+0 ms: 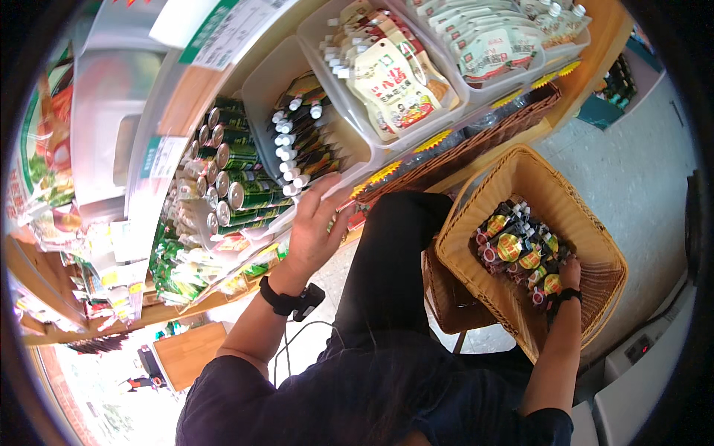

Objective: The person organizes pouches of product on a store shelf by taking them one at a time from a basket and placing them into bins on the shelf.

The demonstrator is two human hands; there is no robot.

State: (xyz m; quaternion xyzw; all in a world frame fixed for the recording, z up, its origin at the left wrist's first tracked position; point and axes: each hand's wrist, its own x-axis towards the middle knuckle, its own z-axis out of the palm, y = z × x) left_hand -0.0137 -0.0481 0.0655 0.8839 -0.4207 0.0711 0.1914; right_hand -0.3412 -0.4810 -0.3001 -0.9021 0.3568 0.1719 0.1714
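My left hand [318, 231] is at the front corner of a clear plastic bin [357, 167], fingers spread and nothing seen in them. Whether the fingertips touch the bin is hard to tell. Inside that bin stands a row of dark spouted pouches [318, 150] with white caps. My right hand [570, 273] reaches into a woven basket [569, 189] on my right. It is against the right side of a pile of dark spouted pouches [516, 248] with yellow round labels. The pouches partly hide its fingers, so its grip is unclear.
Cream spouted pouches [390, 89] and pale pouches [485, 50] fill neighbouring bins. Green cans [245, 189] lie stacked on the left. Below the bins is a brown wicker tray [491, 128]. Another basket [452, 301] sits beneath mine, and a white appliance [641, 357] stands at lower right.
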